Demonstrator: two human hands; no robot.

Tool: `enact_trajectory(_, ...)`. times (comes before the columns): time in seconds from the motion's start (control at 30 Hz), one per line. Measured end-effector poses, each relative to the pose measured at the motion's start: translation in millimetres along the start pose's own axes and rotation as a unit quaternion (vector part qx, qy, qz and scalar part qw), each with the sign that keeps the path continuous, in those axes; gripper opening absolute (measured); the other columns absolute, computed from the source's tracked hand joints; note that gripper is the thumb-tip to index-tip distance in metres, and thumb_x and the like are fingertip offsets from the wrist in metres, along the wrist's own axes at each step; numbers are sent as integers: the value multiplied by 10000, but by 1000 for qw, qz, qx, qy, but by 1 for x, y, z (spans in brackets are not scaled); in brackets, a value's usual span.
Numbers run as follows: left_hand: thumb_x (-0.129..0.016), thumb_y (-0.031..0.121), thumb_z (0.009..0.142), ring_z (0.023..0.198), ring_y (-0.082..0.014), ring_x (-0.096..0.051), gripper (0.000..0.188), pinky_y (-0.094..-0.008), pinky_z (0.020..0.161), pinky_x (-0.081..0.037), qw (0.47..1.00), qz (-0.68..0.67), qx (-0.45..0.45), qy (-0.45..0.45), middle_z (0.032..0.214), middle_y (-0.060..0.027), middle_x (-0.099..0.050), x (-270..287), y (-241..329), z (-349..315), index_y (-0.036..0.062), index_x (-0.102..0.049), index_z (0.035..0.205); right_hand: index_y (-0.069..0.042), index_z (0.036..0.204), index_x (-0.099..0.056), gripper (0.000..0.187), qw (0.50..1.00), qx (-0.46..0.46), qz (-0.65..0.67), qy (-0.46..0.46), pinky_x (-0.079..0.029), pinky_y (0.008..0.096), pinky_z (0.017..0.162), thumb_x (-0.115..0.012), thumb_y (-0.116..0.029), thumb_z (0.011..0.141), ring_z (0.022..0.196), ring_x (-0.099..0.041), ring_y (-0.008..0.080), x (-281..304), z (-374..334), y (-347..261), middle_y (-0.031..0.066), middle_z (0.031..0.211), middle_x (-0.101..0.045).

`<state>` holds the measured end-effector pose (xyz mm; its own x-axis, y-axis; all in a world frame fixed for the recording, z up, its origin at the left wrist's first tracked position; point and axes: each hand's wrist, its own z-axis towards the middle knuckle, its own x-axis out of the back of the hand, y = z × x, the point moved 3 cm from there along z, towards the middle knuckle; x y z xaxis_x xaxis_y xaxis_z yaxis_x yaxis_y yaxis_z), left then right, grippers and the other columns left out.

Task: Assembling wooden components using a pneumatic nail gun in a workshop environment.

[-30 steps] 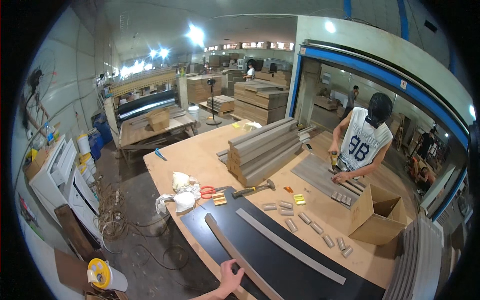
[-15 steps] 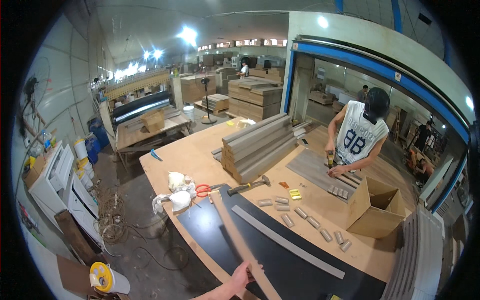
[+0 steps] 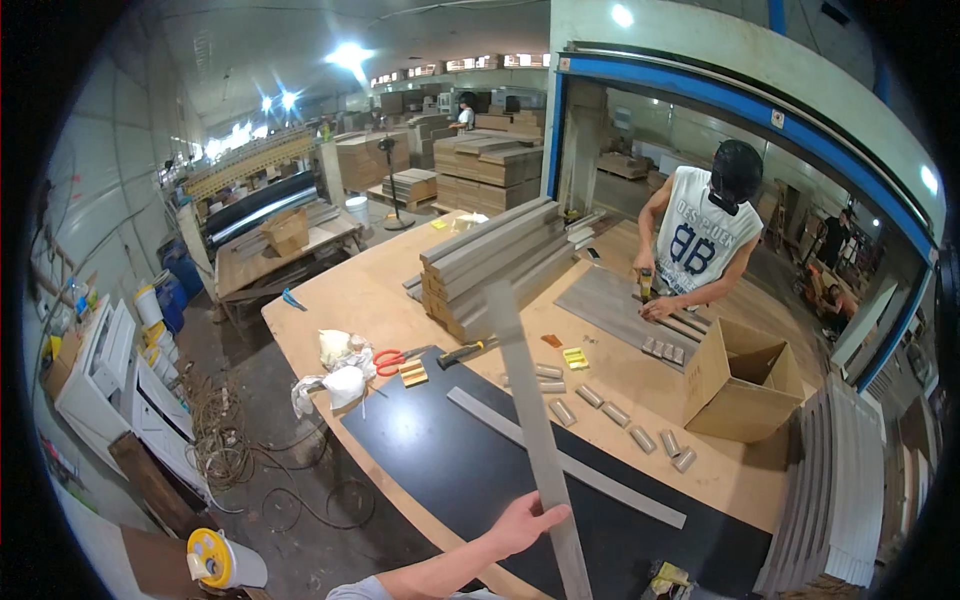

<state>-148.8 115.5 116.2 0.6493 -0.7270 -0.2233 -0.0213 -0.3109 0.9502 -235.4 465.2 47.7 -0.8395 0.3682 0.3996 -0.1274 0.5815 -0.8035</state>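
Note:
My left hand [image 3: 530,522] is closed around a long, narrow grey wood-grain strip [image 3: 537,425], gripped toward its lower end. The strip stands raised and tilted over a black panel [image 3: 425,450], its upper end in front of a stack of boards. A second grey strip [image 3: 625,490] lies flat across the panel, partly covered by the held one. At the panel's far corner sit a small yellow-striped block [image 3: 413,373], red-handled scissors or pliers [image 3: 388,361] and a hammer [image 3: 460,353], whose head is hidden behind the strip. My right hand does not show.
Several short grey blocks [image 3: 615,413] lie right of the panel, near an open cardboard box [image 3: 740,385]. Stacked grey boards [image 3: 480,265] stand behind. White bags [image 3: 345,382] rest at the left table edge. Opposite, a person [image 3: 705,230] works with a drill-like tool [image 3: 645,283].
My left hand has moved right, lifting and swinging the strip's far end up and right off the panel corner. Its broad grey face now shows, and the yellow-striped block is uncovered.

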Motion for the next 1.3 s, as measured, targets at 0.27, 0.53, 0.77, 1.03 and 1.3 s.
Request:
enact_trajectory(0.27, -674, 313, 1089, 974, -97, -654, 344, -283, 779, -552, 999, -46, -7, 11, 1132, -4, -707, -27, 2, 5, 52, -669, 1314, -76, 1416, -653, 527, 973, 38, -107, 202, -522, 515, 1040, -721, -424, 1026, 1243, -661, 416, -12, -30, -8, 249, 1320, -699)
enact_trajectory(0.53, -655, 225, 1081, 881, -162, -708, 235, -327, 707, -631, 998, -32, -10, 57, 1069, -72, -688, -48, 14, 19, 19, -621, 1189, -147, 1319, -747, 588, 895, 124, -211, 372, -622, 419, 880, -939, -276, 778, 1059, -740, 343, 21, -42, -13, 141, 1216, -743)
enact_trajectory(0.77, -606, 214, 1106, 935, -162, -709, 189, -327, 781, -618, 984, 20, 71, -163, 1103, -54, -702, -170, -40, 6, 59, -614, 1213, -146, 1348, -701, 605, 848, 45, -218, 481, -601, 427, 778, -900, -309, 801, 933, -732, 335, 18, -111, 28, 127, 1082, -728)
enact_trajectory(1.03, -669, 191, 1054, 1145, -272, -698, 318, -380, 1013, -554, 897, 240, -103, -357, 1214, -121, -714, -225, -91, 19, 3, -661, 1311, -70, 1339, -679, 592, 817, -38, -90, 569, -589, 443, 823, -892, -248, 816, 967, -716, 391, 73, -143, 55, 183, 1074, -723)
enact_trajectory(1.3, -757, 303, 940, 1425, -353, -498, 450, -580, 1230, -330, 756, 579, -276, -133, 1479, -123, -572, -103, -174, 34, 119, -664, 1340, -121, 1436, -631, 542, 809, -99, -68, 576, -555, 486, 945, -787, -296, 947, 1162, -672, 417, 217, -74, 114, 209, 1255, -690)
